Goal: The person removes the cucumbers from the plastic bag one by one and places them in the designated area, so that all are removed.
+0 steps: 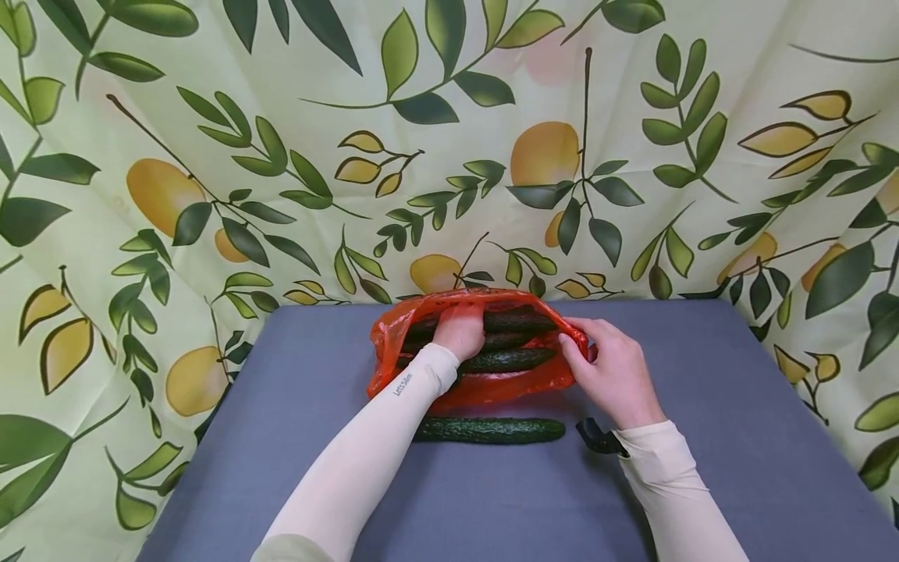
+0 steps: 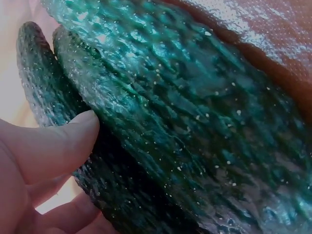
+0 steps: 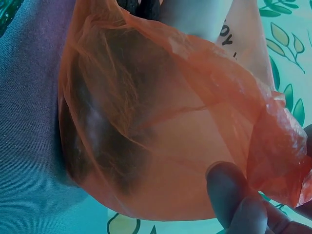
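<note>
A red plastic bag (image 1: pixel 523 393) lies on the table with its mouth spread toward me, several dark green cucumbers (image 1: pixel 509 360) inside. My left hand (image 1: pixel 460 332) reaches into the bag, its fingers hidden in the head view. In the left wrist view its thumb (image 2: pixel 80 134) lies on a bumpy cucumber (image 2: pixel 36 73) and the fingers curl behind it; larger-looking cucumbers (image 2: pixel 195 107) lie alongside. My right hand (image 1: pixel 618 367) pinches the bag's right edge between thumb and fingers. Another cucumber (image 1: pixel 492 430) lies on the table in front of the bag, partly behind my left forearm.
The grey table (image 1: pixel 316 351) runs up to a cloth backdrop (image 1: pixel 449 156) printed with leaves and fruit. A black strap-like piece (image 1: pixel 597 435) hangs by my right wrist. Light sleeves (image 1: pixel 379 453) cover both forearms.
</note>
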`<state>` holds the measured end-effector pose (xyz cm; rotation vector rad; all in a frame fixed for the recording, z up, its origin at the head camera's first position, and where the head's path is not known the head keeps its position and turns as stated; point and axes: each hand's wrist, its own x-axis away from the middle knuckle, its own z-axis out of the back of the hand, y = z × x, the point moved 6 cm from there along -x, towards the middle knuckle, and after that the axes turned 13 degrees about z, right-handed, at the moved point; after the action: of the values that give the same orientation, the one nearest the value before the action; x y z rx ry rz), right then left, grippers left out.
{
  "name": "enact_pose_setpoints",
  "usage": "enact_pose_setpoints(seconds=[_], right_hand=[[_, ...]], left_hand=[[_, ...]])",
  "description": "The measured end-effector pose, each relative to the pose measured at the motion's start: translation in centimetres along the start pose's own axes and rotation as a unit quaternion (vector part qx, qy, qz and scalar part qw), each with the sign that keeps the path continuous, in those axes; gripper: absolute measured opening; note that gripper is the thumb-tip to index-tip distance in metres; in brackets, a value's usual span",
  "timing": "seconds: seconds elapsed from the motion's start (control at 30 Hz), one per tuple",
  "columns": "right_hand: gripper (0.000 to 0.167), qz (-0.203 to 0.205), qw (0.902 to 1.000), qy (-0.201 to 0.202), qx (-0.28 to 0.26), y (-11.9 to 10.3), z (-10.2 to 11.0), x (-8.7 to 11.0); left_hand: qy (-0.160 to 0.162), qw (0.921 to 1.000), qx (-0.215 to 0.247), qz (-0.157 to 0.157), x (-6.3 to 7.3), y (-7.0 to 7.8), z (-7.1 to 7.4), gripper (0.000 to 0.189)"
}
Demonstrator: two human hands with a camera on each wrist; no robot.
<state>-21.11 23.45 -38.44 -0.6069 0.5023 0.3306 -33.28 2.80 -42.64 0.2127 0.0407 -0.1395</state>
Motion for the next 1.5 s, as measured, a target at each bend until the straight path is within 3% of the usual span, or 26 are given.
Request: enact_pose_setpoints(seconds=[0.37,0.67,0.9,1.1,1.5], right_hand=[[0.032,0.000,1.0000,-0.003,-0.003,-0.4,-0.5,0.2],[0.033,0.001,1.0000,-0.006,-0.007,-0.7,-0.6,0.2],[0.032,0.006,1.0000,0.008,0.001,-0.5,0.2,0.1],[0.034,0.002,0.9998,0.020,0.004,-0.1,0.7,0.2],[0.036,-0.005,0.9999,0.010,-0.008,0.0,1.0,0.1]], left_hand=[[0.016,0.9998,-0.013,-0.001,1.1,-0.5,0.0,0.029],[0.051,0.9979,-0.028,-0.029,2.0,-0.5,0.8,0.027],[0.018,0.9985,0.035,-0.039,3.6,-0.6,2.5,0.040],[-0.009,0.9948,0.091,-0.046,5.6,-1.1,3.1,0.045],[0.011,0.9866,0.157,-0.042,8.2,-1.5,5.1,0.043]])
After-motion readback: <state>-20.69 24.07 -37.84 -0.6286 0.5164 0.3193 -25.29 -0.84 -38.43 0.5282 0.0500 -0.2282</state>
